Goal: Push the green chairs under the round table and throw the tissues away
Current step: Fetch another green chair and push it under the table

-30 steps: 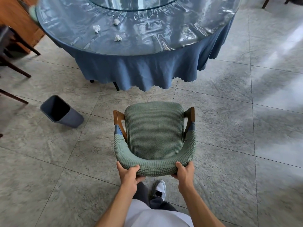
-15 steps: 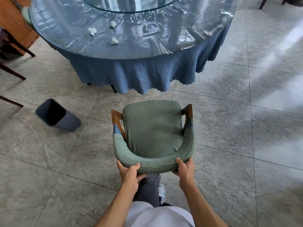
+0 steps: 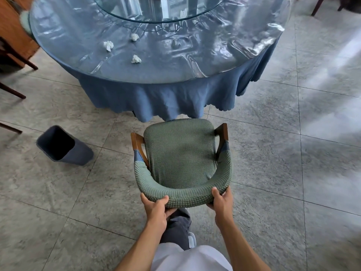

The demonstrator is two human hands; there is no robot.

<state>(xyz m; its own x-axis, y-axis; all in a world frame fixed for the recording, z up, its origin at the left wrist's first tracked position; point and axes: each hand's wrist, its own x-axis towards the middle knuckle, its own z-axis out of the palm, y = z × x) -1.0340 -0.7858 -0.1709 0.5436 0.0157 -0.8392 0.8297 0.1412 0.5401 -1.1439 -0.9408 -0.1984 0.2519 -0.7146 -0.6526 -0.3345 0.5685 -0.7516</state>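
A green chair [image 3: 180, 153] with wooden arms stands on the tiled floor, its seat front close to the hanging blue cloth of the round table [image 3: 166, 98]. My left hand [image 3: 156, 207] grips the left of its curved backrest, my right hand [image 3: 221, 201] grips the right. Three crumpled white tissues lie on the table's glossy top: one [image 3: 108, 45] at the left, one [image 3: 134, 36] further back, one [image 3: 136, 59] nearest the edge. A second green seat [image 3: 25, 22] shows partly at the table's far left.
A dark grey bin [image 3: 64, 146] stands on the floor, left of the chair. Dark wooden chair legs [image 3: 13, 92] stick in from the left edge, others [image 3: 317, 4] at the top right. A glass turntable [image 3: 156, 10] sits on the table's middle.
The chair has moved forward toward the table with both hands on its backrest; its seat front now nearly reaches the tablecloth. The view has closed in on the table.
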